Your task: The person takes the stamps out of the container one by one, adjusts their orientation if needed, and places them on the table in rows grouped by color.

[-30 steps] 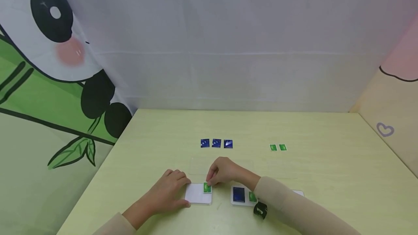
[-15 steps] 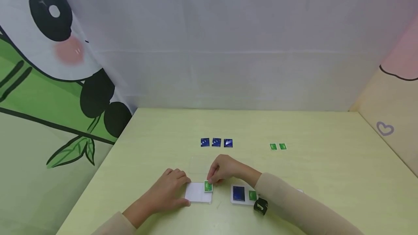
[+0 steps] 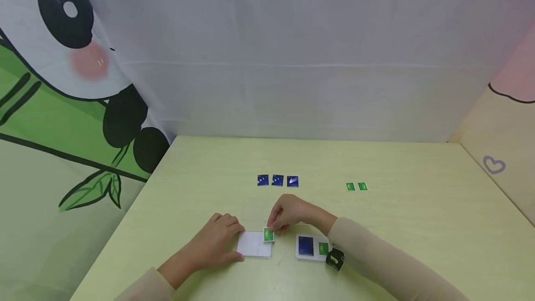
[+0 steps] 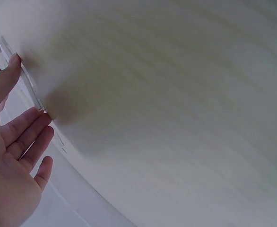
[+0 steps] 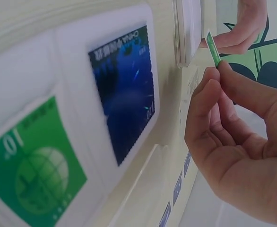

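A white case (image 3: 251,244) lies flat near the front of the table. My left hand (image 3: 215,244) grips its left end, thumb at the near corner and forefinger at the far corner; in the left wrist view the other fingers (image 4: 43,172) are loosely extended. Between thumb and forefinger, my right hand (image 3: 288,212) pinches a green postage stamp (image 3: 269,234) at the case's right edge. The right wrist view shows this stamp (image 5: 213,49) edge-on, tilted beside the case. Right of it, a second white case (image 3: 316,240) holds a blue stamp (image 3: 306,246) and a green stamp (image 3: 323,248).
Several loose stamps lie farther back: blue ones (image 3: 277,180) in the middle and two green ones (image 3: 356,186) to the right. A clear plastic sheet (image 3: 255,209) lies behind the left case. A black strap (image 3: 335,259) circles the right sleeve. A white cloth (image 3: 309,59) hangs behind the table (image 3: 209,161).
My right hand has shifted slightly up and right with the green stamp, which now overlaps the case's right edge. The left hand stays at the case. The head view has tilted a little.
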A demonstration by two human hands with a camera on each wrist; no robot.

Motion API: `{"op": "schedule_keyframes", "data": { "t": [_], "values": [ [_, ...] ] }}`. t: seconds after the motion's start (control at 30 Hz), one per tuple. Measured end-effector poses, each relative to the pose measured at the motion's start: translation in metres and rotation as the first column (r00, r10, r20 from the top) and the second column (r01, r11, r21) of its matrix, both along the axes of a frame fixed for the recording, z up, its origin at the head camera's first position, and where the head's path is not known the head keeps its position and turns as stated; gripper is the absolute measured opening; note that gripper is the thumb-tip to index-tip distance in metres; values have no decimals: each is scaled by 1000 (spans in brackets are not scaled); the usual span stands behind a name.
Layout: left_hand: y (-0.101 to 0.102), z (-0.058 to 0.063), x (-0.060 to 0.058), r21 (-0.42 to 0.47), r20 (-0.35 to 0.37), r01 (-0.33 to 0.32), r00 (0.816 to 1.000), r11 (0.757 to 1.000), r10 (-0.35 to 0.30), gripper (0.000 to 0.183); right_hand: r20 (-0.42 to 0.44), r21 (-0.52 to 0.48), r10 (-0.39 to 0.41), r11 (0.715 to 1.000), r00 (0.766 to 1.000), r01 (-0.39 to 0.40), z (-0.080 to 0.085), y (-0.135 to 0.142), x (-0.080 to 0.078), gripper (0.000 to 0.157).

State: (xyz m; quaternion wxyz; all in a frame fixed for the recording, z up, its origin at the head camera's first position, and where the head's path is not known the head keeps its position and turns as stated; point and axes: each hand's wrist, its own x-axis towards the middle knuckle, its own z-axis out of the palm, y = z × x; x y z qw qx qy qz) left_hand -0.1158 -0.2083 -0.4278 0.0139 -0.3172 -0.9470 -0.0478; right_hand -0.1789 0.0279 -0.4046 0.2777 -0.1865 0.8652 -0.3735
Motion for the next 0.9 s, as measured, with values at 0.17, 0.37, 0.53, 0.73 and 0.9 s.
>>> {"op": "schedule_keyframes", "data": {
  "t": [0.17, 0.37, 0.53, 0.73, 0.9],
  "values": [
    [0, -2, -1, 0, 4, -6, 1000, 1000, 6, 53, 11, -20, -4, 1000, 1000, 5, -1, 2, -2, 4],
    [1, -5, -2, 8, -23, 5, 1000, 1000, -5, 53, 23, -42, -11, 999, 1000, 12, -3, 6, -5, 5],
    [3, -5, -4, 6, -22, 1, 1000, 1000, -1, 53, 25, -35, -10, 999, 1000, 10, -2, 10, -9, 4],
    [6, -4, -6, 2, 11, -19, 1000, 1000, 19, 53, 14, -7, -5, 1000, 1000, 5, 3, 14, -12, 4],
    [10, -2, -7, 1, 13, -26, 1000, 1000, 26, 53, 14, 7, -1, 1000, 1000, 1, 6, 19, -16, 4]
  ]
}}
